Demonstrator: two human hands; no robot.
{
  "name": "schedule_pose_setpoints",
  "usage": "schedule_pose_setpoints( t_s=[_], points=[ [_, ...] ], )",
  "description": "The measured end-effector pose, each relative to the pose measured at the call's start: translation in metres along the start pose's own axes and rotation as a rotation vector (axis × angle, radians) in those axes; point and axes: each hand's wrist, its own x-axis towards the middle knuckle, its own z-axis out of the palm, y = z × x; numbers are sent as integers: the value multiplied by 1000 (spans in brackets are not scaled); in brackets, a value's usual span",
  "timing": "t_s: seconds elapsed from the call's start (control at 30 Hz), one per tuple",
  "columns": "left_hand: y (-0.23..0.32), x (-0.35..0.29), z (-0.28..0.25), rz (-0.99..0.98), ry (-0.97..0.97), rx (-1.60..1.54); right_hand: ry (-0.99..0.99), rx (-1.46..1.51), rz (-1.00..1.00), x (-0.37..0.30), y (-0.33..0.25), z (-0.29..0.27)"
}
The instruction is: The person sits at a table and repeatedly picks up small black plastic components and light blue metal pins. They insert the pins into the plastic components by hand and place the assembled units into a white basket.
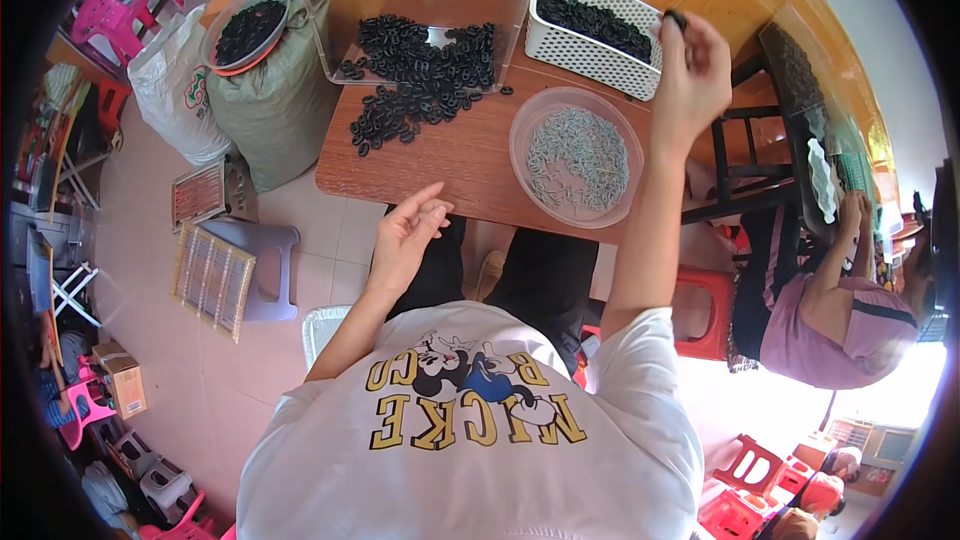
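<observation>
Evidently, the right hand [697, 75] is pinching a black piece [676, 20] at the right end of the basket [590, 55], the left hand [410, 228], loosely parted and seemingly empty, is idling well left of it, and the bowl [572, 100] is sitting on its near side, probably for easy reach.

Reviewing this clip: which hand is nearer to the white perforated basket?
Right. The right hand is at the right end of the basket, pinching a black piece; the left hand is farther away, by the table's near edge.
</observation>
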Motion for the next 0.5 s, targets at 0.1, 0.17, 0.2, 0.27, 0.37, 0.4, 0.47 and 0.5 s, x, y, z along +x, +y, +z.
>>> schedule_pose_setpoints(
  t_s=[0.1,0.17,0.2,0.27,0.37,0.4,0.47,0.5],
  points=[
    [-7,-8,-2,-32,-10,-13,-185,-631,-47,31,56,-18],
    [-12,-10,-7,-50,4,-12,-225,-848,-102,23,64,-11],
    [-15,-11,-10,-64,16,-11,-226,-739,-84,10,59,-3],
    [-21,-14,-14,-90,19,4,-319,-507,83,-32,45,18],
    [-20,-11,-15,-123,-23,16,-689,-380,111,-107,27,64],
    [-19,-10,-16,-109,-30,16,-767,-377,138,-132,38,79],
    [-17,-10,-19,-72,-39,7,-873,-402,181,-171,59,98],
    [-14,-11,-21,-70,-23,1,-900,-425,201,-188,70,105]
  ],
)
